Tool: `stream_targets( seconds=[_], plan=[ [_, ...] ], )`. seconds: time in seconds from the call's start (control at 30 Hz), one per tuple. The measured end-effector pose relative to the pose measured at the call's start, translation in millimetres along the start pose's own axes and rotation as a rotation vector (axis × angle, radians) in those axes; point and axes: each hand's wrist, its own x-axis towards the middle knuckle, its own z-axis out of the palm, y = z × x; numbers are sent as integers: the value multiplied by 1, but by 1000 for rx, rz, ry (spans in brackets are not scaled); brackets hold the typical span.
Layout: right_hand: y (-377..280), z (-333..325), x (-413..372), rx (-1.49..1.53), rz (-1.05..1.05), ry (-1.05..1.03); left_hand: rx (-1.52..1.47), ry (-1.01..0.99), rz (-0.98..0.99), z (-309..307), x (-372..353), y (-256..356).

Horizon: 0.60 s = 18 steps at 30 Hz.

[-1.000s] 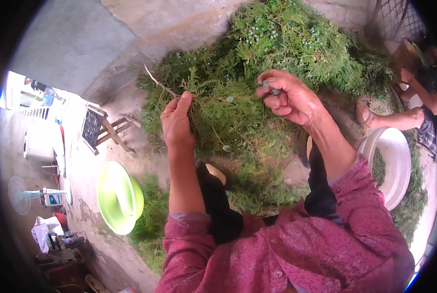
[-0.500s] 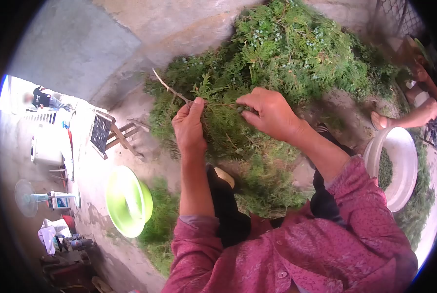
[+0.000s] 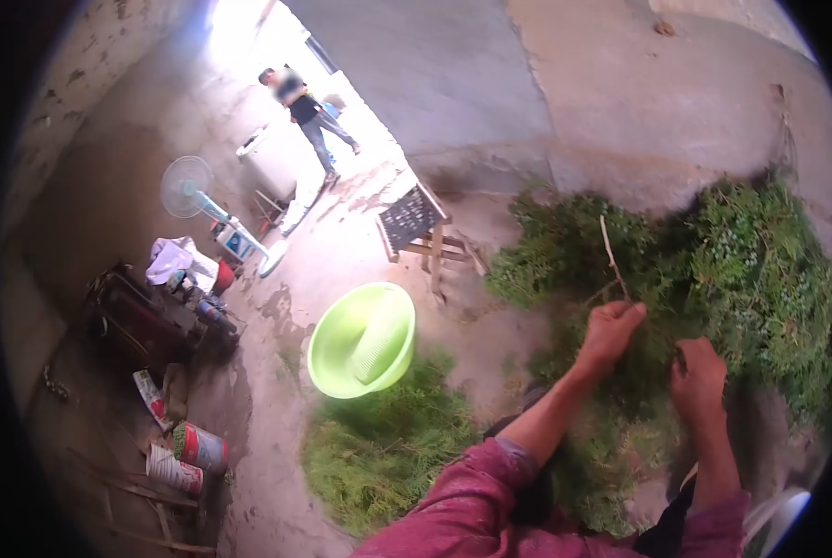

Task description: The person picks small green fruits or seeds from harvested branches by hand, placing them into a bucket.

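In the head view, my left hand (image 3: pixel 613 333) is closed round a cut evergreen branch, its bare pale stem (image 3: pixel 611 249) pointing up past the thumb. My right hand (image 3: pixel 699 377) is to the right and slightly lower, with its fingers curled together. Whatever those fingers hold is too dark and blurred to make out. Beyond both hands lies a heap of leafy evergreen branches (image 3: pixel 769 288). More loose green sprigs (image 3: pixel 611 456) cover the floor below the hands.
A lime-green basin (image 3: pixel 327 363) sits left beside another pile of greenery (image 3: pixel 388 451). Behind it stands a woven-seat stool (image 3: pixel 411 221). Further left are a fan (image 3: pixel 188 189) and buckets (image 3: pixel 200 448). A person (image 3: pixel 311 110) is near the bright doorway. A white tub (image 3: pixel 786 521) shows at lower right.
My view has swung to the left, so the hands and heap appear further right. The left hand still grips the branch. The doorway person, fan and basin now show more fully.
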Motion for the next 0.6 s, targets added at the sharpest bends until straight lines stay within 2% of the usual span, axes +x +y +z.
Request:
stream_targets(
  seconds=[0.07,0.13,0.17,0.2,0.27,0.3,0.4,0.47,0.6],
  plan=[
    [9,5,-5,-23,25,15,50,14,16,-5,1,-1],
    [34,12,-10,-82,69,-39,71,139,84,-10,4,8],
    [46,14,-10,78,73,-79,-39,171,48,-12,3,14],
    [42,8,-4,81,63,-78,-40,175,57,-15,5,19],
    [32,-14,5,1024,838,-231,-69,234,92,-26,7,22],
    [30,-17,6,1222,836,-184,-70,243,97,-31,9,22],
    [33,-13,1,1374,798,-98,-129,246,97,-37,8,20],
    [31,-11,0,1394,761,-134,-152,219,69,-33,6,26],
    [29,-6,-2,1506,844,-84,-153,210,71,-41,10,22]
  ],
)
